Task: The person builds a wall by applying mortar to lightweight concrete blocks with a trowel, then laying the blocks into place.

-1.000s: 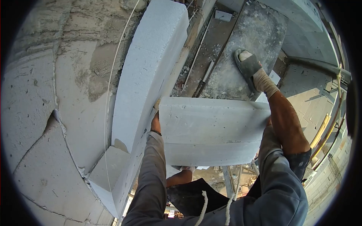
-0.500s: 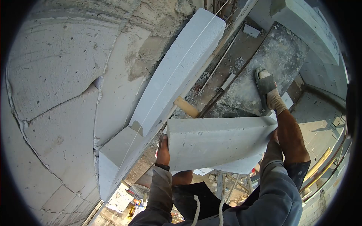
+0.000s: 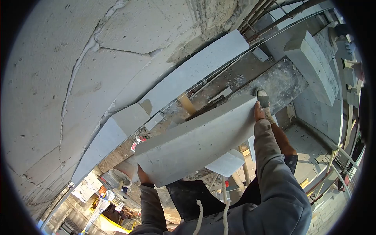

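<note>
A long pale grey block [image 3: 199, 143] is held up between both hands in front of the body, tilted with its right end higher. My left hand [image 3: 143, 174] grips its lower left end; the fingers are partly hidden behind the block. At the upper right end, my right hand [image 3: 259, 111] is closed on the block's edge. Beyond it, a row of light blocks [image 3: 196, 72] lies along the cracked wall [image 3: 105, 78], with a darker wet patch on one of them. A thin string runs beside the row.
A dusty board [image 3: 288, 80] lies past the held block, near the sandalled foot [image 3: 262, 98]. Another large block [image 3: 313, 68] stands at the upper right. A wooden piece [image 3: 187, 103] sticks out by the row. Metal bars [image 3: 266, 29] are at the top, and cluttered ground shows far below.
The held block has turned from nearly level to slanted, its right end raised and its left end lower and further left. Both hands moved with it. The camera view has shifted and rotated.
</note>
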Motion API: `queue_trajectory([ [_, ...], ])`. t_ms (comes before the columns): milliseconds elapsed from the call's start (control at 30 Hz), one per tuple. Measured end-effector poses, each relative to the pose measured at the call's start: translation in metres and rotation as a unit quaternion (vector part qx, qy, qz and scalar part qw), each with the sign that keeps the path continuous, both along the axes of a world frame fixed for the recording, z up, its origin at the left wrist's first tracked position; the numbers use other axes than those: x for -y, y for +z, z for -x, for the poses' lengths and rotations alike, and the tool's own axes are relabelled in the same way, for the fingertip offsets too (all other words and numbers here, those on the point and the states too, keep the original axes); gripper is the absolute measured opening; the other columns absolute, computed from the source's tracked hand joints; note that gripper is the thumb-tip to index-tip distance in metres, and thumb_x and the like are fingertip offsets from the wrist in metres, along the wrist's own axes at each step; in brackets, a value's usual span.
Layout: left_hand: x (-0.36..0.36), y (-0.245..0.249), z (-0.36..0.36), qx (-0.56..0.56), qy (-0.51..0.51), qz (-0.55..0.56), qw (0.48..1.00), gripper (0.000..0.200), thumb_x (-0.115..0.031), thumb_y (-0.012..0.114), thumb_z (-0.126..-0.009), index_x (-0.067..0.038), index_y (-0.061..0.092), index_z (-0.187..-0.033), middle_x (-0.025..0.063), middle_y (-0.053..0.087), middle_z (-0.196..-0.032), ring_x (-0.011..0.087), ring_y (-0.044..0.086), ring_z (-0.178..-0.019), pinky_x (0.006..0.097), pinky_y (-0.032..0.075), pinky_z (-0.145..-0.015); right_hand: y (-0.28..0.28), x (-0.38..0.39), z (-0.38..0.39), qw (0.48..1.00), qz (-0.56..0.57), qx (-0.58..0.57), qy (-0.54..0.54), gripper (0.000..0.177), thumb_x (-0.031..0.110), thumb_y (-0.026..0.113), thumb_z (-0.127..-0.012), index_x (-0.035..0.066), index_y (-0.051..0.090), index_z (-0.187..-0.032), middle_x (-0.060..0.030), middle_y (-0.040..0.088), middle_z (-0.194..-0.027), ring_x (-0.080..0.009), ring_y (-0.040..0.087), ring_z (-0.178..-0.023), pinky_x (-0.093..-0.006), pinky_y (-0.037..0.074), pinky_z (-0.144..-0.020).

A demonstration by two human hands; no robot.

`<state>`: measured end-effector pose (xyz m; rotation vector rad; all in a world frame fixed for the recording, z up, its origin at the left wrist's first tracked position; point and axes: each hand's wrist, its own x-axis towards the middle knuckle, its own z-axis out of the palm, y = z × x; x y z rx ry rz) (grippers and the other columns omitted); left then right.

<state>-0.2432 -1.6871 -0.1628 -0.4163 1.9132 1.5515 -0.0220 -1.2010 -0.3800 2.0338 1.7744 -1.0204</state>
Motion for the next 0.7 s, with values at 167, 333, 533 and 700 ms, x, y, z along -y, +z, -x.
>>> queue_trajectory([
  [167,-0.033,-0.031,-0.017,0.07,0.158,-0.142,0.975,0.038,-0.027,0.033,-0.092,0.001,0.046,-0.115,0.0116,0.056,-0.106,0.025,0.056,-0.095,0.0349,0.047,-0.08,0.053,-0.106,0.055,0.986,-0.114,-0.04,0.117,0.072,0.056,0.024,-0.086,-0.004,0.058,-0.103,-0.0282,0.053,-0.108,-0.0414,0.046,-0.108,-0.042,0.035,-0.091],
  [333,-0.074,-0.066,-0.006,0.103,0.23,-0.173,0.952,0.035,-0.024,0.039,-0.089,-0.001,0.048,-0.114,0.0109,0.057,-0.106,0.0244,0.056,-0.096,0.0327,0.046,-0.081,0.104,-0.171,0.093,0.972,-0.166,-0.061,0.153,0.07,0.054,0.021,-0.087,-0.002,0.052,-0.114,-0.0241,0.051,-0.116,-0.0369,0.044,-0.113,-0.0374,0.033,-0.094],
  [533,-0.075,-0.13,0.022,-0.17,-0.065,0.057,0.982,0.037,-0.011,0.058,-0.077,0.0,0.049,-0.112,0.0095,0.059,-0.101,0.0205,0.056,-0.093,0.0315,0.045,-0.081,0.101,-0.219,0.112,0.978,-0.152,-0.072,0.126,0.075,0.059,0.023,-0.085,-0.005,0.053,-0.112,-0.0267,0.053,-0.11,-0.0349,0.047,-0.111,-0.0364,0.035,-0.092],
  [700,-0.098,-0.105,0.043,-0.132,-0.035,-0.021,0.99,0.027,-0.011,0.043,-0.087,0.002,0.049,-0.11,0.01,0.059,-0.101,0.0208,0.058,-0.091,0.0322,0.05,-0.077,0.124,-0.197,0.138,0.961,-0.216,-0.06,0.164,0.075,0.058,0.022,-0.086,-0.006,0.059,-0.096,-0.0307,0.055,-0.098,-0.0439,0.048,-0.102,-0.0437,0.037,-0.086],
])
